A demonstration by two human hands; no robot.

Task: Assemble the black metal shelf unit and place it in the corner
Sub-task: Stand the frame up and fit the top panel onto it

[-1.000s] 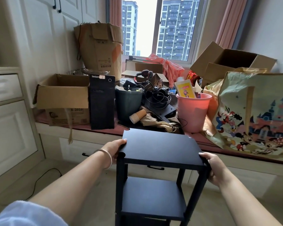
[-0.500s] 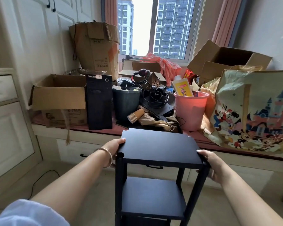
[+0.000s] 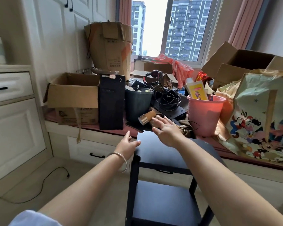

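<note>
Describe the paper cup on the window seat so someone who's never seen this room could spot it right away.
Find the window seat under the window, then the dark bin left of the pink bucket. The paper cup lies on its side at the bin's base, the only small ribbed brown cup there.

The shelf unit (image 3: 155, 154) stood before the window bench (image 3: 88, 128); my left hand (image 3: 127, 146) lay left of it, my right hand (image 3: 167, 133) above.
</note>
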